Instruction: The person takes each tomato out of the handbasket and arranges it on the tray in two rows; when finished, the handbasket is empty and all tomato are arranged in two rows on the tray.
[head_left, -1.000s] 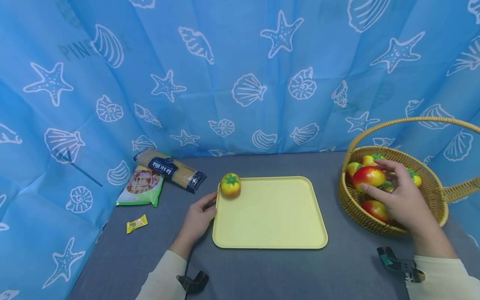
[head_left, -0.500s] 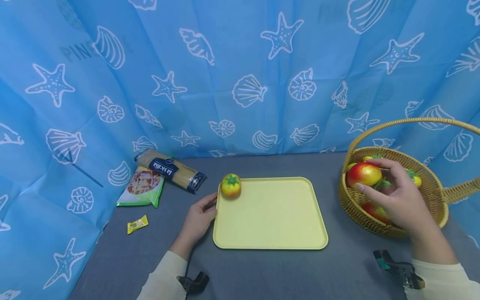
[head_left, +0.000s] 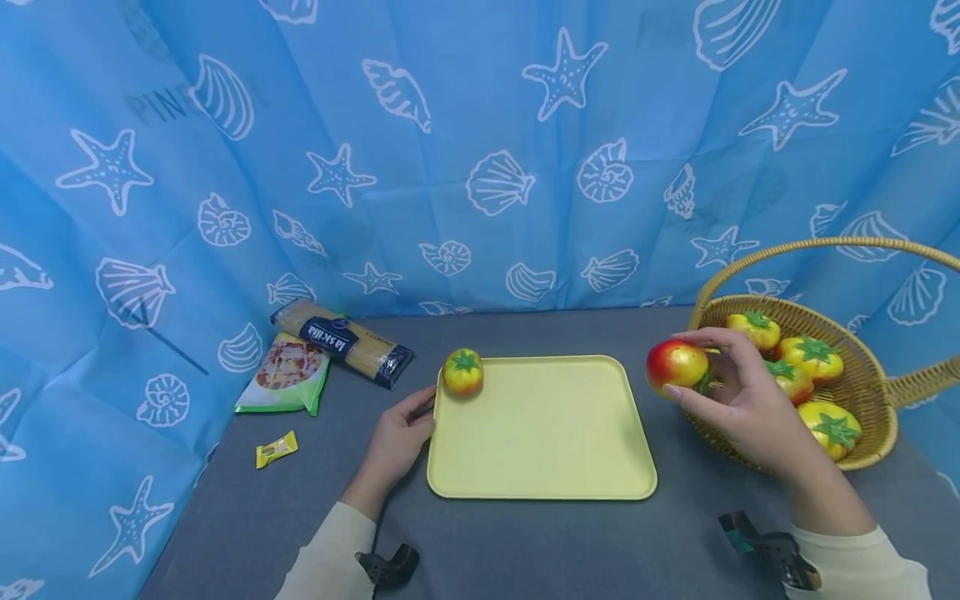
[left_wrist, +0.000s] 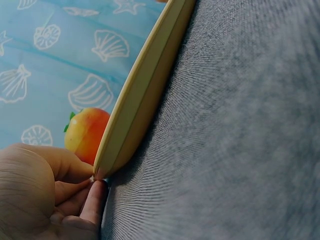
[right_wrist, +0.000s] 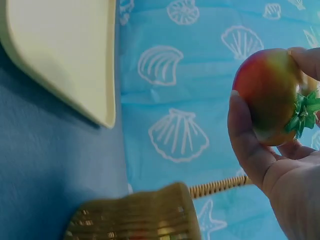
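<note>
In the head view my right hand (head_left: 738, 404) holds a red-and-yellow fruit (head_left: 677, 365) between thumb and fingers, raised just left of the wicker basket (head_left: 873, 367). The right wrist view shows this fruit (right_wrist: 270, 95) with its green leafy top toward the palm. My left hand (head_left: 399, 437) pinches the left rim of the pale yellow tray (head_left: 540, 429); thumb and fingertips meet at the tray edge (left_wrist: 135, 95) in the left wrist view. A similar fruit (head_left: 462, 372) sits in the tray's far left corner.
Several more leafy-topped fruits (head_left: 812, 358) lie in the basket, whose tall handle (head_left: 825, 242) arches over it. At the left are a spaghetti pack (head_left: 341, 340), a green-and-white food bag (head_left: 288, 375) and a small yellow packet (head_left: 276, 449). A blue shell-print curtain (head_left: 487, 167) hangs behind.
My right hand has lifted the fruit out of the basket and moved left toward the tray, uncovering other fruits there. The left hand stays at the tray's rim.
</note>
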